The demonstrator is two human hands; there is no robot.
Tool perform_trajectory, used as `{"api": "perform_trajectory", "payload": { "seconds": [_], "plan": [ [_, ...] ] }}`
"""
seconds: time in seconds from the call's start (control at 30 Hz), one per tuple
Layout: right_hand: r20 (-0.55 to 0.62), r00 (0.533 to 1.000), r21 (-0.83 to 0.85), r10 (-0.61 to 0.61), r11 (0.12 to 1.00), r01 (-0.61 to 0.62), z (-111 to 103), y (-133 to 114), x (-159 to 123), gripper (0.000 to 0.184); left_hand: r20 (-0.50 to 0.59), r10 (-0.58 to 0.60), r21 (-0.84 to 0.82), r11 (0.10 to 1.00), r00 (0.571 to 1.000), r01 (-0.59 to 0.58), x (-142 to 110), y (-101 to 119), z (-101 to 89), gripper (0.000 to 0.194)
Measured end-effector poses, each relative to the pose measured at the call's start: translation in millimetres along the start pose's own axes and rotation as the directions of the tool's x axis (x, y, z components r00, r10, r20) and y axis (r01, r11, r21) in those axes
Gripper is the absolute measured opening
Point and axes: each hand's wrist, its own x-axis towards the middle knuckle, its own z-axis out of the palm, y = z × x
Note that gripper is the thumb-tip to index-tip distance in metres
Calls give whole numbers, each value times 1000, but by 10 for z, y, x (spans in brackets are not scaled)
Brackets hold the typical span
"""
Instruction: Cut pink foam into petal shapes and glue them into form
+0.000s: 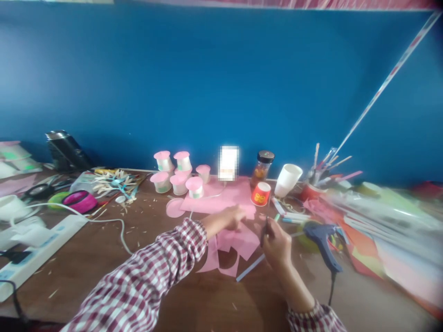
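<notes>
My left hand (231,217) rests at the front of a pink paper sheet (221,199), its fingers bent down and closed at the paper; slight blur softens the fingertips. Just below it lie pink paper offcuts (247,242) with curved cut-outs. To the right, my right hand (279,244) is closed around a slim dark tool (266,231) held upright, its exact kind unclear. Left of the sheet stand several white paper cups with pink round tops (194,186), some stacked. A pink paper disc (175,208) lies beside them.
A red paper cup (260,193), white cups (288,180) and a dark-lidded jar (263,168) stand behind my right hand. A glue gun (323,244) lies at right, with markers (294,216) nearby. At left are a power strip (44,253), cable and pink tape roll (80,201).
</notes>
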Motion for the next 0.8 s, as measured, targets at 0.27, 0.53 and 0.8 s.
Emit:
{"api": "perform_trajectory", "payload": {
  "seconds": [0.27, 0.53, 0.8],
  "plan": [
    [14, 1000, 19, 2, 1000, -2, 7, 25, -20, 30, -195, -77, -241, 970, 978, 28, -48, -77, 27, 13],
    [-22, 997, 90, 68, 994, -66, 5, -3, -13, 30, -552, -468, -659, 752, 690, -17, -413, -323, -189, 14],
    [52, 989, 216, 139, 965, -147, 53, 7, -9, 32, -428, -627, -895, 393, 651, -210, -762, -288, 80, 25]
  ]
}}
